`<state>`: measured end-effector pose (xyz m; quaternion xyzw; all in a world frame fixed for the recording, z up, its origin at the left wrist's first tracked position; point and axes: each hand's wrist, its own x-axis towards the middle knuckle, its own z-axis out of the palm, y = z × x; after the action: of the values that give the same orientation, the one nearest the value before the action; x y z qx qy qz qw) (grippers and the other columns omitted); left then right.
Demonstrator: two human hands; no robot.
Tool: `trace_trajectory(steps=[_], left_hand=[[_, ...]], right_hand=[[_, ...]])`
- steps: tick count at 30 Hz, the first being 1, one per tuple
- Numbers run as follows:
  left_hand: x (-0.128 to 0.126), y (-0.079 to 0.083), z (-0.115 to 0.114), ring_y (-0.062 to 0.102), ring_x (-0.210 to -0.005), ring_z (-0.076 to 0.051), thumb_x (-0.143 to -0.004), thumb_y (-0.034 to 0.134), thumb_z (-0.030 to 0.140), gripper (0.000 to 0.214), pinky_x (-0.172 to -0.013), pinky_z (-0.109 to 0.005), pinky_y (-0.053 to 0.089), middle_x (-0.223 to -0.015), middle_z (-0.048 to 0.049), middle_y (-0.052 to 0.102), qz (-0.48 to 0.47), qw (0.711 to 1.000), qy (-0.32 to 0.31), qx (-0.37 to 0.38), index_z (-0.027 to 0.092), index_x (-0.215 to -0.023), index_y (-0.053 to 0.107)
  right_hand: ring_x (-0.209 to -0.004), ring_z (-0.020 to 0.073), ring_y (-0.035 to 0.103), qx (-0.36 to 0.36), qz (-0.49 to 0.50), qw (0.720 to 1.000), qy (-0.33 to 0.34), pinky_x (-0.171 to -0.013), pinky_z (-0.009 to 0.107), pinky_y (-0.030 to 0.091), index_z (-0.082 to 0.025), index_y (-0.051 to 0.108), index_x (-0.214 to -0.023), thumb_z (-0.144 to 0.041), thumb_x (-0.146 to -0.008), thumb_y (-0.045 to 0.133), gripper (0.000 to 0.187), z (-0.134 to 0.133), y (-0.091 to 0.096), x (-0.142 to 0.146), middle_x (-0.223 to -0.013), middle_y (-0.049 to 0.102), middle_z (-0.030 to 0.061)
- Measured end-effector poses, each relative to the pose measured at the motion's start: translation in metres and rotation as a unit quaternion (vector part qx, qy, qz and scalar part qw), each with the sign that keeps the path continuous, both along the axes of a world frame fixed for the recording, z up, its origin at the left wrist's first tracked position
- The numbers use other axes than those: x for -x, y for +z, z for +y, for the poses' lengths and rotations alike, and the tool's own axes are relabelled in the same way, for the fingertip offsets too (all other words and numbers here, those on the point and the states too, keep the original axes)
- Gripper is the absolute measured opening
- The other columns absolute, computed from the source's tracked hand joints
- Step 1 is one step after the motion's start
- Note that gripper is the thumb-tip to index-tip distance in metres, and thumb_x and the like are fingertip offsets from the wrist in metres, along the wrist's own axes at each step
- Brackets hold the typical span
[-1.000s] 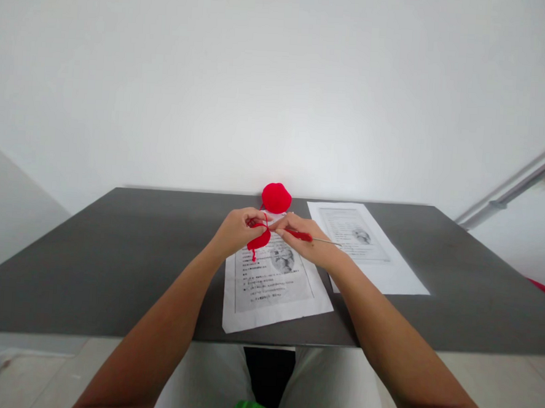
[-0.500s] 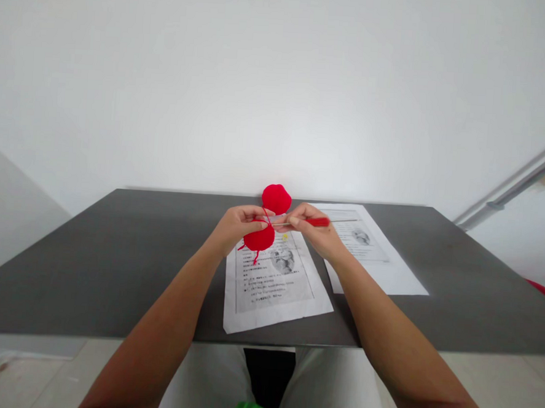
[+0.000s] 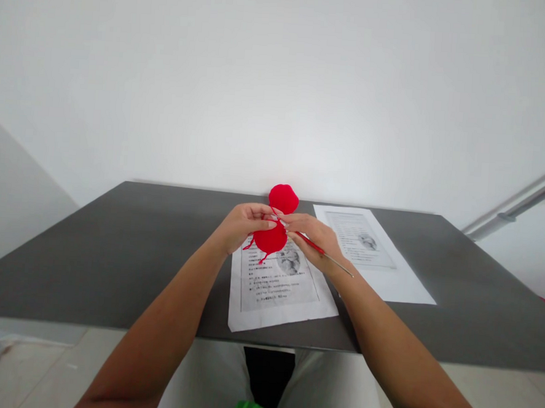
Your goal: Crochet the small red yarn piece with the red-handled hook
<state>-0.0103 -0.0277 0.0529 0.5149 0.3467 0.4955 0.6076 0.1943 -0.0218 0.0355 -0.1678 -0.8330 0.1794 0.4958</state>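
Observation:
My left hand (image 3: 246, 224) pinches the upper left edge of a round red crochet piece (image 3: 270, 238), with two short yarn tails hanging below it. Closed around a crochet hook (image 3: 318, 248) with a red grip and a thin metal shaft, my right hand (image 3: 312, 234) works close to the left fingertips. The hook's far end slants down over the right wrist; its near tip is hidden at the fingers. A strand of red yarn runs from the fingers up to a red yarn ball (image 3: 283, 198) behind the hands.
Beneath the hands lies a printed sheet (image 3: 284, 321) on the dark grey table (image 3: 112, 256). A second printed sheet (image 3: 401, 282) lies to the right. The white wall (image 3: 279, 87) rises along the table's back edge, and a grey metal pipe (image 3: 531, 204) slants at the far right.
The crochet hook has swung from nearly level to slanting down to the right. My right hand has turned with it and its fingers are nearer the left ones. The view has shifted slightly.

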Motion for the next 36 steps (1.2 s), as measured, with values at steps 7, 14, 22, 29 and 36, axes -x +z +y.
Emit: trace_trajectory(steps=[7,14,22,29,36], left_hand=[[-0.001,0.000,0.000,0.068,-0.070,-0.018,-0.051,0.087,0.020,0.029,-0.077,-0.034,0.052,-0.076,-0.0058,0.076,-0.006,1.000,0.006,0.029,0.014,-0.078,0.075],[-0.001,0.002,-0.001,0.067,-0.071,-0.017,-0.051,0.086,0.020,0.028,-0.074,-0.032,0.050,-0.078,-0.0055,0.076,0.004,1.000,0.019,0.022,0.014,-0.077,0.076],[0.000,0.003,-0.003,0.062,-0.061,-0.013,-0.052,0.084,0.019,0.023,-0.066,-0.027,0.046,-0.068,-0.0019,0.073,0.027,0.999,0.003,0.027,0.014,-0.074,0.075],[0.001,0.002,-0.002,0.059,-0.059,-0.011,-0.052,0.083,0.015,0.023,-0.060,-0.025,0.042,-0.064,-0.0010,0.070,0.068,0.996,-0.016,0.048,0.014,-0.073,0.075],[0.000,0.000,0.000,0.059,-0.059,-0.011,-0.054,0.081,0.014,0.019,-0.061,-0.025,0.043,-0.065,-0.0007,0.071,0.083,0.995,-0.042,0.040,0.015,-0.073,0.075]], right_hand=[[-0.104,0.0225,0.070,0.036,0.062,0.997,-0.007,-0.095,0.043,0.055,-0.028,0.071,-0.098,-0.024,-0.090,0.063,0.012,-0.004,-0.002,0.003,-0.108,0.075,0.0050],[-0.094,0.0194,0.073,0.213,0.151,0.964,0.044,-0.089,0.039,0.060,-0.024,0.073,-0.088,-0.030,-0.086,0.070,0.007,-0.002,0.001,0.006,-0.095,0.076,0.0032],[-0.084,0.0190,0.075,0.345,0.170,0.910,0.156,-0.082,0.039,0.063,-0.019,0.067,-0.086,-0.034,-0.085,0.071,0.015,0.006,0.002,0.000,-0.091,0.077,0.0045],[-0.081,0.0185,0.075,0.379,0.122,0.899,0.183,-0.083,0.040,0.062,-0.018,0.062,-0.080,-0.038,-0.085,0.071,0.022,0.009,0.006,-0.008,-0.093,0.077,0.0056],[-0.083,0.0189,0.074,0.382,0.086,0.904,0.170,-0.084,0.042,0.061,-0.018,0.060,-0.076,-0.039,-0.084,0.071,0.025,0.005,0.013,-0.012,-0.088,0.077,0.0051]])
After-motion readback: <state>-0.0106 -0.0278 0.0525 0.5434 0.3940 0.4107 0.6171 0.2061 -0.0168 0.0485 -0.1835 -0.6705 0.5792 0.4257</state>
